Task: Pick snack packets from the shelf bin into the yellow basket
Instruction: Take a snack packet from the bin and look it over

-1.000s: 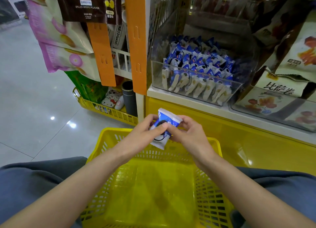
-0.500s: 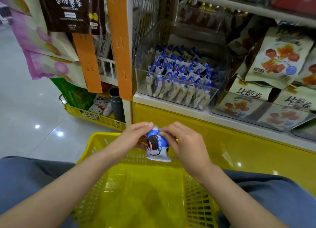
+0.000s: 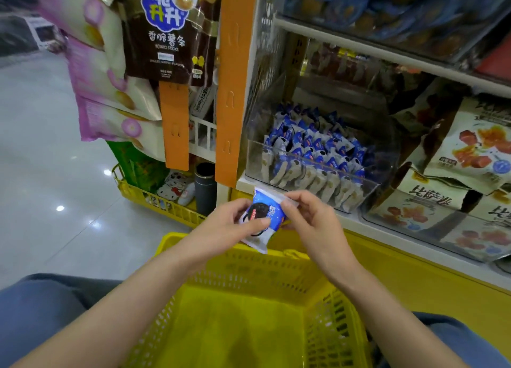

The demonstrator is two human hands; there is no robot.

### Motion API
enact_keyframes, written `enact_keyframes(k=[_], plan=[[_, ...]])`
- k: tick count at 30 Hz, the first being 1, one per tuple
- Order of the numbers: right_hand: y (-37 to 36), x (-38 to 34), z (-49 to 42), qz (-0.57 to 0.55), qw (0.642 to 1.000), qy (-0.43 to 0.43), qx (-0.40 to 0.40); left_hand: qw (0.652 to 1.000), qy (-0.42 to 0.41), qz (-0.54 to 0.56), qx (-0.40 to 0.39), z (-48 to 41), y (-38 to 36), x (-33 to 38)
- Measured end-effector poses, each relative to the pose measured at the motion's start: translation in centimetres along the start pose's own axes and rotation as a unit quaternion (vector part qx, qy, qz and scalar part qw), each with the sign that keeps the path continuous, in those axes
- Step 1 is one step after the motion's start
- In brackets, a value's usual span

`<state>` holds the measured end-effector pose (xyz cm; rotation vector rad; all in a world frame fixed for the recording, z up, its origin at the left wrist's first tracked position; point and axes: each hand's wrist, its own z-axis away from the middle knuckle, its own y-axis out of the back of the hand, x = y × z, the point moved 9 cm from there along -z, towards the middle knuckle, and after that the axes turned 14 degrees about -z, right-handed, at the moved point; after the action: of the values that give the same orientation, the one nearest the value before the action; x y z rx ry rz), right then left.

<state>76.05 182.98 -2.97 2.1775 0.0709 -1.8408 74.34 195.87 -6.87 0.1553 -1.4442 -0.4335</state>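
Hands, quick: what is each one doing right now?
Left hand: closed on the snack packet.
Right hand: pinching the same packet's top edge.

Left hand [image 3: 232,224] and right hand [image 3: 312,221] meet, fingers pinched together.

Retail shop, snack aisle. Shown by: tiered shelving with a clear shelf bin [image 3: 309,171] packed with identical blue-and-white snack packets [image 3: 318,152]; printed snack bags [image 3: 475,144] stacked alongside; potato-stick bags [image 3: 163,33] hung on orange display strips [image 3: 235,77]; yellow basket [image 3: 249,312] in the foreground; glossy tiled floor [image 3: 41,174].
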Motion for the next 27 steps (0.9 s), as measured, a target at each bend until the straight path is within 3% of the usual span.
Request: enact_keyframes(k=[2,6,10,12,16,19,23,27], plan=[[-0.5,-1.7,-2.1,0.057,0.997,0.051,-0.011,0.998,-0.012,0.013,0.056,-0.5,2.4,0.4],[0.2,-5.9,-8.6,0.180,0.972,0.140,0.053,0.990,-0.011,0.071,0.123,-1.6,6.5,0.5],[-0.4,-4.0,-16.5,0.287,0.958,0.012,0.024,0.985,-0.017,0.090,0.148,-2.7,9.3,0.9],[-1.0,-2.5,-19.0,0.357,0.933,-0.038,-0.007,0.983,-0.025,0.075,0.163,-3.1,10.5,0.8],[-2.2,-0.2,-20.8,0.462,0.879,-0.086,-0.076,0.982,-0.021,0.058,0.181,-3.4,11.9,-0.7],[-2.2,0.8,-20.7,0.503,0.854,-0.100,-0.084,0.981,-0.004,0.049,0.188,-3.2,12.1,-1.4],[-1.0,-0.6,-19.9,0.432,0.898,-0.073,-0.028,0.981,0.016,0.054,0.185,-2.8,11.8,-1.8],[1.1,-4.7,-17.4,0.340,0.934,0.038,0.103,0.979,0.037,0.124,0.157,-2.2,10.5,-2.1]])
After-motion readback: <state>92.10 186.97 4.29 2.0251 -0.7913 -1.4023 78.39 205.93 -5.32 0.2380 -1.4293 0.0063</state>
